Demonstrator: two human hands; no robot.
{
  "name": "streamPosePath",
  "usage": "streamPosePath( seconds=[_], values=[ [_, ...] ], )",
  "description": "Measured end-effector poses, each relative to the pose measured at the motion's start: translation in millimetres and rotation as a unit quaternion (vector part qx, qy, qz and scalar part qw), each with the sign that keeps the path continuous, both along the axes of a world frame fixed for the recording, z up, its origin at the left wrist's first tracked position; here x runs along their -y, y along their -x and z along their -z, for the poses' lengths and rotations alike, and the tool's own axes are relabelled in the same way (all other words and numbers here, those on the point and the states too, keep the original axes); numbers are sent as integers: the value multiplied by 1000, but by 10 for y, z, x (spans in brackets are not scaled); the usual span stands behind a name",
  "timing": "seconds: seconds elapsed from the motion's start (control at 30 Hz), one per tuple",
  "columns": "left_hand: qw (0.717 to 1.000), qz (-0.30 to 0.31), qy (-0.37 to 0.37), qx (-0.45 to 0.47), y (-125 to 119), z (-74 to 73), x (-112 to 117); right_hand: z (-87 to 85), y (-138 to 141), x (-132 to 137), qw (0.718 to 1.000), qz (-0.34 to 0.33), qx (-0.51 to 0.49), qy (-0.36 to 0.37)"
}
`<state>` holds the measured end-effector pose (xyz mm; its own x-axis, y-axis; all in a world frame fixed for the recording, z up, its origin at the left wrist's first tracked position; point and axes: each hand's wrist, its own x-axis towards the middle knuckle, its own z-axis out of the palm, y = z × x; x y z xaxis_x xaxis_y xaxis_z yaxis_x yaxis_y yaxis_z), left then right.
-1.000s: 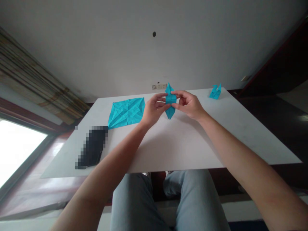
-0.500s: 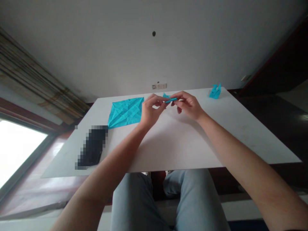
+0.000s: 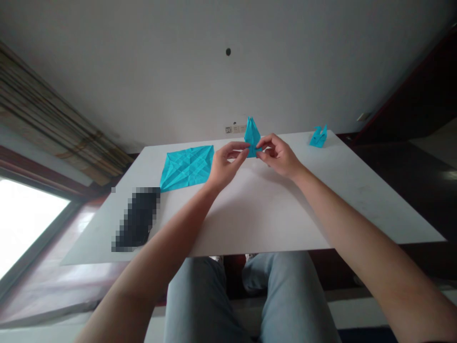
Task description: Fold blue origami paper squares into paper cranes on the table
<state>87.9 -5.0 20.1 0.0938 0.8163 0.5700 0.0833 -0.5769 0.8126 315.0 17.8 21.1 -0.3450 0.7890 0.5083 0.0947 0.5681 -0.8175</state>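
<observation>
A folded piece of blue origami paper stands upright between my two hands above the far part of the table, its narrow tip pointing up. My left hand pinches its lower left side between thumb and fingers. On the lower right, my right hand pinches it the same way. Fingertips cover part of its lower edge. Left of my left hand lies a creased, unfolded blue sheet. A finished-looking blue paper crane sits at the far right of the table.
The white table reaches from my knees to the wall. A dark, pixelated flat object lies at its left front. Wall sockets sit just behind the far edge. A curtain hangs at the left.
The folded paper has been turned from nearly edge-on to upright, so its tall pointed face now shows. Both hands still pinch it in about the same place.
</observation>
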Motion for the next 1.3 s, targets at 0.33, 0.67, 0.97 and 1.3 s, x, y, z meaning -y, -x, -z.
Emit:
streamPosePath(
  seconds=[0.33, 0.67, 0.97, 1.3],
  values=[
    [997, 6, 43, 62, 9, 152, -178, 95, 13, -12, 999, -40, 22, 0],
    [996, 22, 49, 66, -3, 109, -131, 123, 24, -44, 999, -29, 0, 31],
    [992, 55, 86, 67, -16, 104, -49, 88, 16, -13, 998, -35, -26, 56],
    [990, 80, 86, 81, 4, 111, -51, 82, 29, -30, 996, -29, -44, 76]
  ],
)
